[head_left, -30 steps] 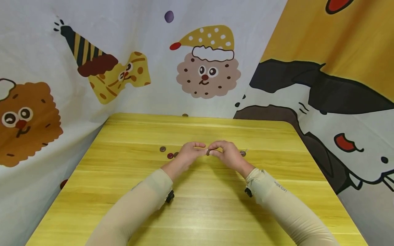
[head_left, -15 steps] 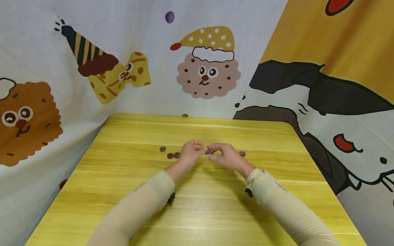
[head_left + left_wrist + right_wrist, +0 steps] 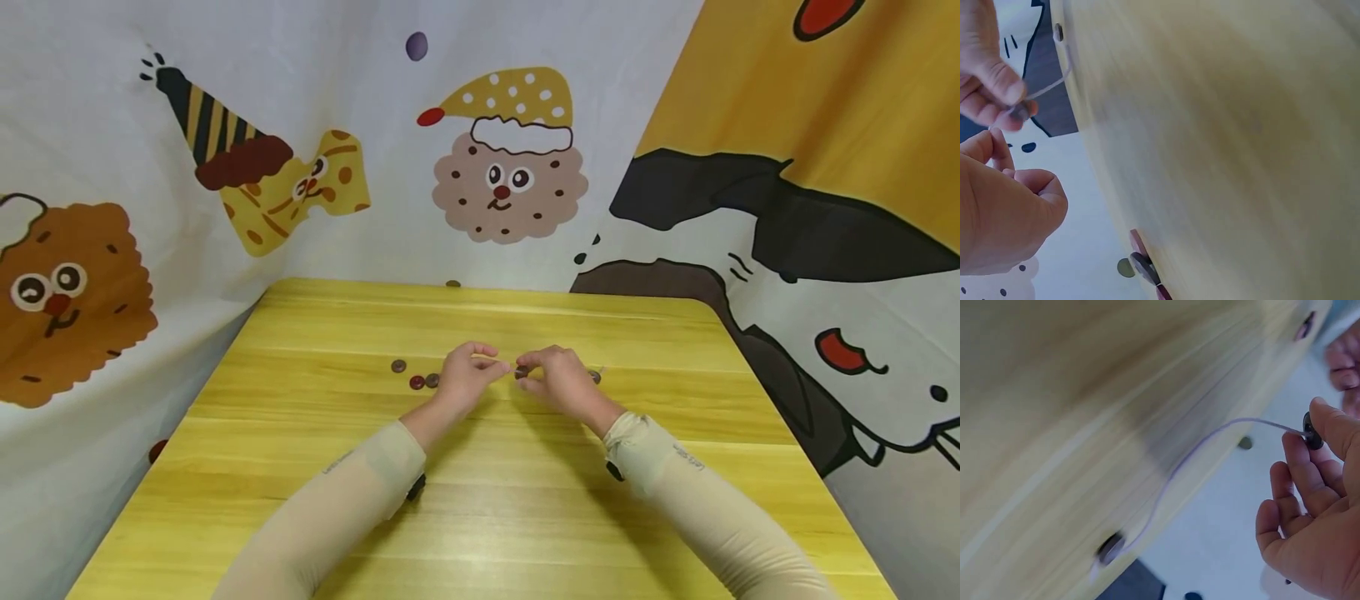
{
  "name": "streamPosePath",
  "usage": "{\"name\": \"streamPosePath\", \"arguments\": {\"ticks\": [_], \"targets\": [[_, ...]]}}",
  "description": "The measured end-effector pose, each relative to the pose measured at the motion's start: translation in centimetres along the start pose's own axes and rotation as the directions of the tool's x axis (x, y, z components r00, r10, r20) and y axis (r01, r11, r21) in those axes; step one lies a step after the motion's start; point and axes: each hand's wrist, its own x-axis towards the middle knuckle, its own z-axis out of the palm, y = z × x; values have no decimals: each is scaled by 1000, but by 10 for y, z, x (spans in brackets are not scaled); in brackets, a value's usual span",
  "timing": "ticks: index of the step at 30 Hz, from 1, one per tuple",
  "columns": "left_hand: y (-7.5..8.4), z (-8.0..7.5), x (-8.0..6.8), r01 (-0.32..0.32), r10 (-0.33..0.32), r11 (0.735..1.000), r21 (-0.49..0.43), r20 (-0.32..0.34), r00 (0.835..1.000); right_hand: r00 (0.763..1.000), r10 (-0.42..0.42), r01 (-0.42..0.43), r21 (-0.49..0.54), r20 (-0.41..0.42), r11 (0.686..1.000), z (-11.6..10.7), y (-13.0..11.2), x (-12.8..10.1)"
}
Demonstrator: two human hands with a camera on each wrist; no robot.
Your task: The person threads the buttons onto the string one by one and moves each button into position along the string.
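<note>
You pinch a small dark button (image 3: 521,372) between the thumb and forefinger of your right hand (image 3: 558,381), held just above the surface (image 3: 525,517) in front of you. In the right wrist view the button (image 3: 1311,431) sits at your fingertips with a thin pale thread (image 3: 1210,440) running from it down to another dark button (image 3: 1110,548) that lies on the surface below that hand. Your left hand (image 3: 461,377) is just beside the right one, fingers curled toward the thumb as if in a pinch; whether it actually holds the thread end cannot be told. The two hands are close together, fingertips almost meeting but not touching. Just to the outside of your left hand three loose buttons (image 3: 417,378) lie on the surface, one dark red and two brownish. Behind both hands hangs a cartoon-printed cloth backdrop (image 3: 502,167).
</note>
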Motion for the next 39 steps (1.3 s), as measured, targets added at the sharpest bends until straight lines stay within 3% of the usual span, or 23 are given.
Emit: {"name": "streamPosePath", "arguments": {"ticks": [3,9,17,27,32,39], "targets": [[3,-2,-2,1,-1,1000,-18,2,1000,999,-31,29,-76,-25,997,-4,16,-2],[4,-7,-6,2,-2,1000,-10,-3,1000,999,46,-46,-142,-2,989,-18,55,-6],[8,-12,-12,5,-5,1000,-5,-18,1000,980,180,-170,-108,89,979,-25,99,-20],[5,-21,-12,-6,5,1000,-18,-40,999,935,308,-313,1,175,950,-32,112,-25],[4,-22,-12,-6,5,1000,-22,-31,1000,930,306,-317,24,204,948,-35,114,-26],[6,-23,-14,-21,14,997,-75,-85,996,936,272,-277,-10,223,961,-39,117,-26]]}}
